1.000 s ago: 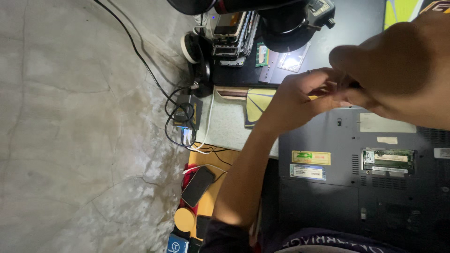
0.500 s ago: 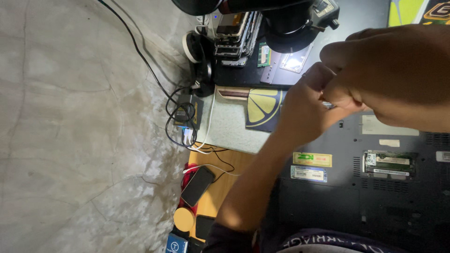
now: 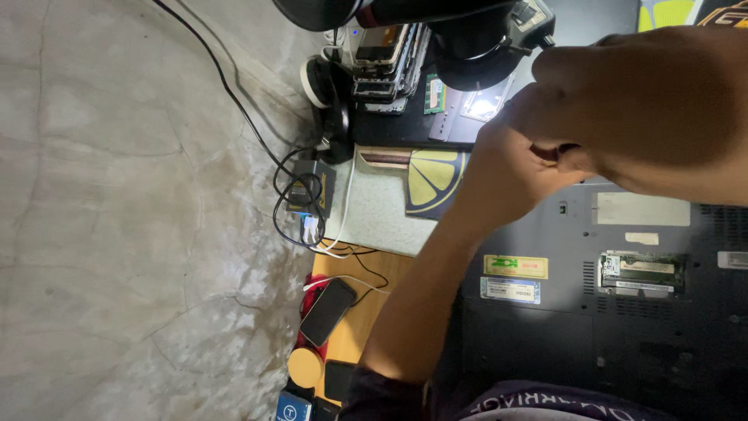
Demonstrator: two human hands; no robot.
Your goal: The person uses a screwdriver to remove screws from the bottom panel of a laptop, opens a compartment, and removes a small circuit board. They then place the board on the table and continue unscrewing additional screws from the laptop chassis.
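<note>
Broadly, a pale, cracked concrete floor [image 3: 132,234] filled the left half of the head view. A dark grey laptop computer [image 3: 545,327], turned underside up, filled the lower right, directly in front of the person. Beside the laptop's upper left corner lay a light mat printed with a yellow lemon slice [image 3: 425,183], and beyond that stood a stack of bare mobile phones [image 3: 386,58].

The right hand [image 3: 654,109] and the left hand [image 3: 506,171] were raised above the rear edge of the laptop, touching each other. Both were clenched, with fingertips meeting around something small. The fingers hid that item, so it could not be identified.

As to progress, one small bay in the base stood uncovered, and a green memory module [image 3: 640,269] sat flat in its slot. The rest of the base panel appeared closed, so by this judgement the opening work was at an early stage and neither hand was on the machine.

Smaller items lay on the orange board at lower left: a black smartphone [image 3: 327,312], face up, and a small black adapter with coiled cables [image 3: 308,195] near the mat.
</note>
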